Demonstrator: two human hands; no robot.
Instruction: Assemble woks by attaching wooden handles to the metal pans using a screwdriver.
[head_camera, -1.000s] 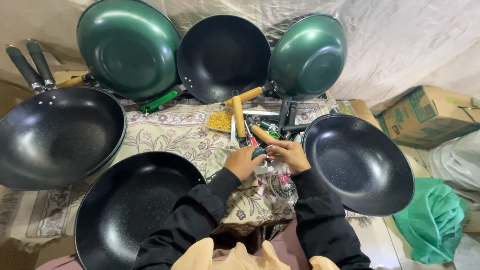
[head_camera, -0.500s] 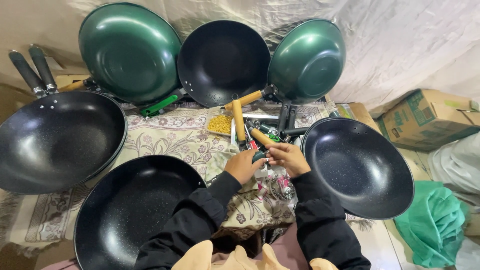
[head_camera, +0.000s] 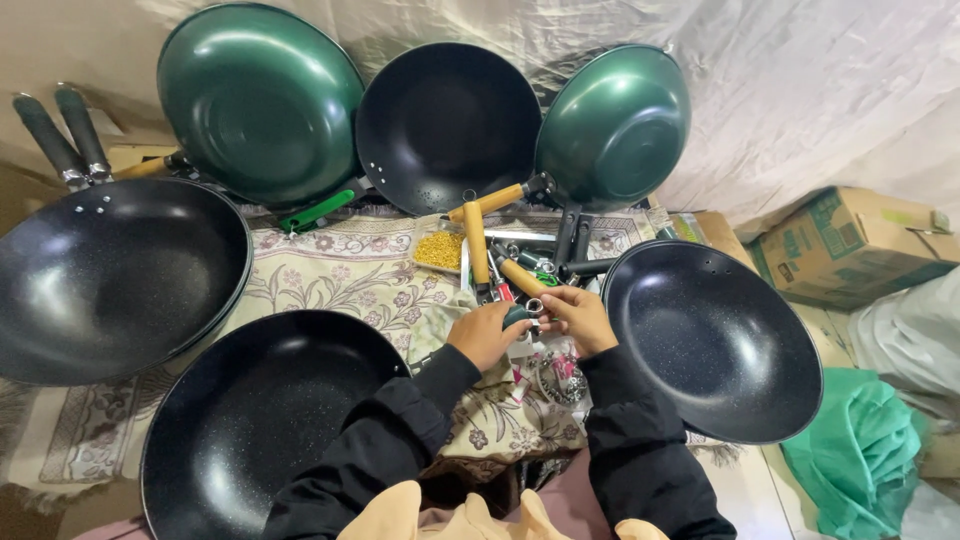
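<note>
Green-capped handle (head_camera: 516, 316) sits clenched in your left hand (head_camera: 486, 334), while your right hand (head_camera: 580, 316) pinches a small metal ring (head_camera: 535, 305) at its end; both hands have barely shifted over the last second, staying above the floral cloth (head_camera: 330, 275). Black pans (head_camera: 712, 338) and green woks (head_camera: 260, 100) ring the pile of wooden handles (head_camera: 478, 243)

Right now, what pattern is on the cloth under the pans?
Floral cloth, cream with muted flowers; head view.

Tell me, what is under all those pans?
A flowery cloth lies under the black pans, the loose handles and both hands. What is beneath the cloth is covered.
</note>
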